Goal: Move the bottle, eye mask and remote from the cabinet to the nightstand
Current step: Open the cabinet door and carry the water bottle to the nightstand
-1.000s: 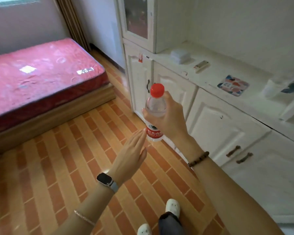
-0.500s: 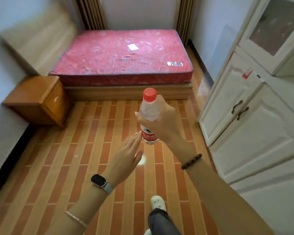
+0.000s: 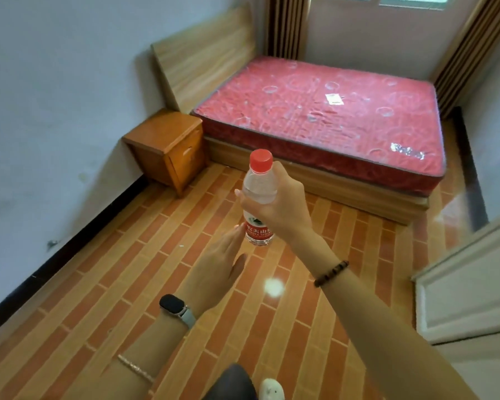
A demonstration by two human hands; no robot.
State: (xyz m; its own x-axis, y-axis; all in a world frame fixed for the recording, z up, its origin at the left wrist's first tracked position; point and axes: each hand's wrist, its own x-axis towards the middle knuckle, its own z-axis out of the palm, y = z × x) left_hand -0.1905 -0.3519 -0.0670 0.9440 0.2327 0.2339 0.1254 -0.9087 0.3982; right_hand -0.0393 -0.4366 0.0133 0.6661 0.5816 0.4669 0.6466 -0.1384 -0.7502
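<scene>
1 bottle (image 3: 258, 184) gripped, right hand (image 3: 285, 210); left hand (image 3: 217, 268) flat; nightstand (image 3: 168, 137) beside bed (image 3: 329, 116); tiled floor (image 3: 122, 272).

One bottle (image 3: 259, 197), with one red cap (image 3: 261, 160). One nightstand (image 3: 168, 145). One bed (image 3: 324, 116) with one headboard (image 3: 205, 53). One window (image 3: 387, 0), and two curtains: a near curtain (image 3: 286, 24) and a far curtain (image 3: 471, 53). One cabinet (image 3: 468, 293). One watch (image 3: 175, 308). Two bracelets: a bead bracelet (image 3: 331, 272) and a thin bracelet (image 3: 134, 368). One white shoe (image 3: 272, 389) shows.

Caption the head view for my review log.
Right hand holds the red-capped bottle upright, left hand open beside it, wooden nightstand ahead.
</scene>
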